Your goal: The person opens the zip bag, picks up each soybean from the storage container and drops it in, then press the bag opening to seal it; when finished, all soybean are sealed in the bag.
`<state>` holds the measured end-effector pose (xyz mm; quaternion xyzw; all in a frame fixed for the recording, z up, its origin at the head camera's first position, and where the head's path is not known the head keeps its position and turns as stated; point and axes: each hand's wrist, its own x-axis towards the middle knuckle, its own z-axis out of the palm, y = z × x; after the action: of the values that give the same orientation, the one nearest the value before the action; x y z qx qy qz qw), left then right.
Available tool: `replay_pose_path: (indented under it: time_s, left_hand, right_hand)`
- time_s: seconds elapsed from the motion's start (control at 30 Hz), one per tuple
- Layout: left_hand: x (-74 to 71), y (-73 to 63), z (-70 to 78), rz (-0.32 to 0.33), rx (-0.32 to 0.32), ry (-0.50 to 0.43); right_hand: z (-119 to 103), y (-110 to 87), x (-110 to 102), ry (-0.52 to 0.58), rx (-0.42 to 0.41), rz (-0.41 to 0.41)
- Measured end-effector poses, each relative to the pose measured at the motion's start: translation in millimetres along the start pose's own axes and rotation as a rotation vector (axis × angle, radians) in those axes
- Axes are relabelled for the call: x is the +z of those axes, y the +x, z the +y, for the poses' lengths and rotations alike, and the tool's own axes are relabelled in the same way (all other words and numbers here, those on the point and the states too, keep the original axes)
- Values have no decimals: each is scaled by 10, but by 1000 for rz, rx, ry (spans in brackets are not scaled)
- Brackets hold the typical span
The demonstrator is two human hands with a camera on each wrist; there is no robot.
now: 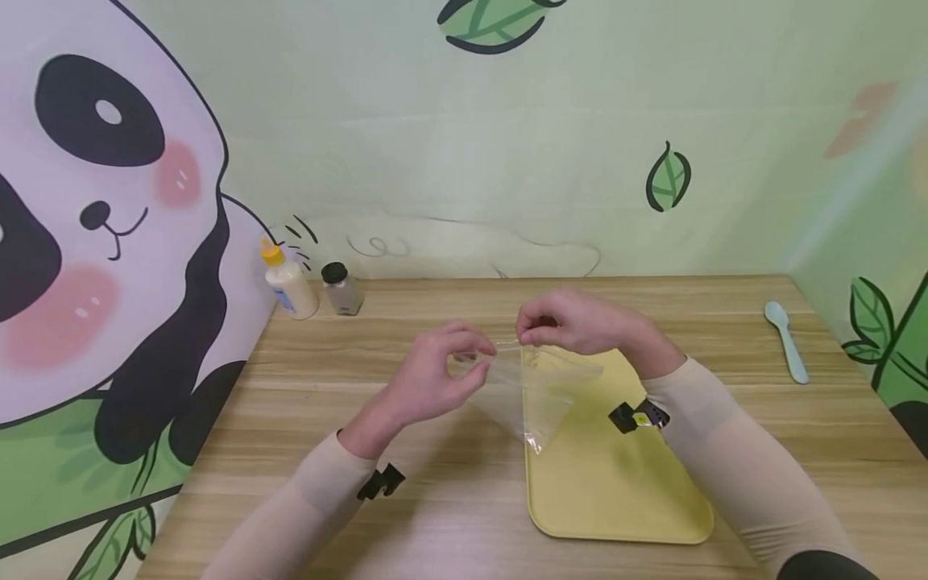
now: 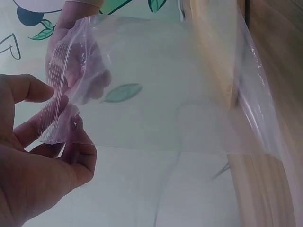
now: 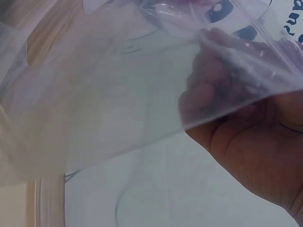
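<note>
A clear plastic zip bag [image 1: 511, 395] hangs between my two hands, partly over the left edge of a yellow tray [image 1: 616, 491]. My left hand [image 1: 438, 374] holds the bag's top edge near its left end, its curled fingers gripping the film. Seen from the left wrist, the ribbed zip strip of the bag [image 2: 147, 123] runs beside those fingers. With thumb and fingers my right hand [image 1: 569, 322] pinches the top edge farther right. In the right wrist view, film of the bag [image 3: 113, 109] partly covers the right hand [image 3: 246, 127]. Nothing can be seen inside the bag.
A white bottle with a yellow nozzle [image 1: 292, 288] stands at the table's back left. Beside it is a small jar with a black lid [image 1: 343, 292]. A light blue spoon [image 1: 787, 342] lies at the right. Printed walls border the wooden table [image 1: 304, 403].
</note>
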<state>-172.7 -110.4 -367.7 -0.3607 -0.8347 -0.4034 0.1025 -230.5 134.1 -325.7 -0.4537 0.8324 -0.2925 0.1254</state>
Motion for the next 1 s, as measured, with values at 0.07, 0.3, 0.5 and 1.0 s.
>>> replay_pose_path:
  time_s: [0.07,0.3,0.5,1.0]
  left_hand:
    - [2,-13,-9,6,-13,-23]
    - [-17,-70,-26,-16,-54,-80]
    - [-26,-109,-19,-24,-67,-90]
    - [-139,-215,38,15,-124,-357]
  right_hand:
    - [9,-2,8,1,-3,4]
    - [25,-5,19,19,-10,20]
    - [28,9,23,20,-24,28]
    - [143,-5,89,164,-14,180]
